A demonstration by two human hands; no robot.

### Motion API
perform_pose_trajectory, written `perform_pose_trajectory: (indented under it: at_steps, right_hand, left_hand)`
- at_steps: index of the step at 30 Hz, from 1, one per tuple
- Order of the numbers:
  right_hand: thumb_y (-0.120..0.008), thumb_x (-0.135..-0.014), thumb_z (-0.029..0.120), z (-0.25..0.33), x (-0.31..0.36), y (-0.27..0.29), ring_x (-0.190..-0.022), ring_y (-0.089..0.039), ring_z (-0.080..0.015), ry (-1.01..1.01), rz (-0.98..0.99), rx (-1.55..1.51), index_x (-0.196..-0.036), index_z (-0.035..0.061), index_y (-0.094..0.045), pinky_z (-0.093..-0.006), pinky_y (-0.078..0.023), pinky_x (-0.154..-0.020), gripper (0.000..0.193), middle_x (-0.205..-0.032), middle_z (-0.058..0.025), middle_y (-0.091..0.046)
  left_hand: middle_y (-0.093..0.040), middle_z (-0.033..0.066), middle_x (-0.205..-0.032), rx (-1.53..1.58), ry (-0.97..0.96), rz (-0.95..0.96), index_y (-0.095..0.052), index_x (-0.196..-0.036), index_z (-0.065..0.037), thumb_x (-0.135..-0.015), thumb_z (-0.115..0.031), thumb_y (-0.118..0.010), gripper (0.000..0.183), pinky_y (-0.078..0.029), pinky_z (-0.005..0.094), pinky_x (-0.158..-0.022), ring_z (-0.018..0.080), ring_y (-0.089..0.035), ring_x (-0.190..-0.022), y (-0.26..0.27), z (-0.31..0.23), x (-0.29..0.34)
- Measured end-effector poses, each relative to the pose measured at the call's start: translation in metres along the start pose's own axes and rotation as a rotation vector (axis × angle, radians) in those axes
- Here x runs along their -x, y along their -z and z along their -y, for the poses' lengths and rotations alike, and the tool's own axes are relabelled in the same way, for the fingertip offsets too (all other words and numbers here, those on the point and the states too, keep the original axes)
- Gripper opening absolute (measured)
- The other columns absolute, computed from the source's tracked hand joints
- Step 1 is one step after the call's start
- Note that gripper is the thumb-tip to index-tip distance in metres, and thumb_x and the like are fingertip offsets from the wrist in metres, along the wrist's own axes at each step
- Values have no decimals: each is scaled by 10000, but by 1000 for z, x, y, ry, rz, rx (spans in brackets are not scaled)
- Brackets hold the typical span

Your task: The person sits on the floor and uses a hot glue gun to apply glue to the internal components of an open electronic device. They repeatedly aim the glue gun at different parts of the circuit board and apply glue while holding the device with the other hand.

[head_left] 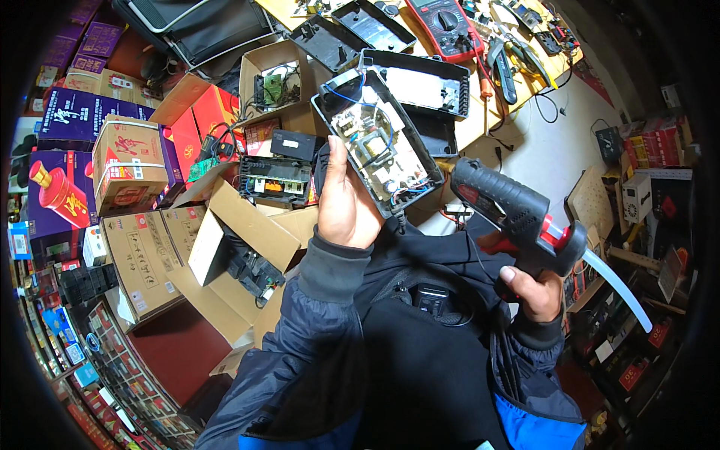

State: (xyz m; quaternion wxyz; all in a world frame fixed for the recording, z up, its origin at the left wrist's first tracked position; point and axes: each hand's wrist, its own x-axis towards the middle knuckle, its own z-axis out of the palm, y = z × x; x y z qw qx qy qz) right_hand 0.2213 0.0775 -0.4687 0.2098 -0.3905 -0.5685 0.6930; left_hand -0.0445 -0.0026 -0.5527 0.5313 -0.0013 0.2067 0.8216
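Note:
My left hand (346, 199) is closed around the left side of an open black charger case (431, 176), tilted in front of me. Inside it lies a circuit board (371, 139) with coils, small parts and a blue wire looping over it. In my right hand (536, 292) is a black and red hot glue gun (510, 206), gripped by its handle. A pale glue stick (619, 289) bends out of the gun's back end. The gun's nozzle points left, close to the case's lower right edge; whether it touches the case I cannot tell.
On the yellow workbench (480, 127) ahead lie a red multimeter (444, 26), pliers (529, 60) and several black case halves (424, 82). Cardboard boxes (142, 255) are stacked at the left, and an open carton (274, 75) holds circuit boards. Shelves of goods line the right.

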Motion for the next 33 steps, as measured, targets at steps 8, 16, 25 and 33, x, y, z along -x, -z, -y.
perform_pose_trajectory:
  at_steps: [8, 16, 25, 33]
  right_hand:
    - [-692, -763, 185, 5, -6, -14, -1118, -687, -320, 0, -91, 29, -1373, -71, -592, -441, -503, -1050, 669, -1179, -215, -721]
    - [-695, -746, 204, 6, -5, -15, -1126, -687, -348, 31, -67, -55, -1393, -81, -564, -468, -498, -1062, 719, -1178, -234, -718]
    - [-695, -752, 194, 5, -5, -13, -1138, -680, -372, 55, -11, -137, -1405, -110, -528, -497, -491, -1077, 739, -1181, -254, -706]
    - [-712, -757, 174, 7, -3, -11, -1143, -676, -374, 33, -20, -162, -1414, -88, -533, -509, -484, -1094, 730, -1200, -245, -699]
  left_hand:
    - [-587, 140, -1503, 23, 23, -46, -467, -1550, -87, -1114, -530, -438, 621, -480, 559, -1146, 327, -599, -1355, -3, 2, 2]
    - [-590, 122, -1496, 65, 67, -24, -462, -1551, -93, -1113, -531, -442, 620, -489, 548, -1133, 323, -602, -1345, 2, 2, 7]
    - [-548, 168, -1537, 106, 93, -4, -410, -1585, -85, -1103, -548, -447, 669, -460, 581, -1155, 381, -564, -1386, 5, 4, 11]
    - [-533, 160, -1550, 20, 92, 26, -364, -1611, -89, -1086, -577, -464, 724, -459, 565, -1161, 385, -554, -1392, 6, 8, 16]
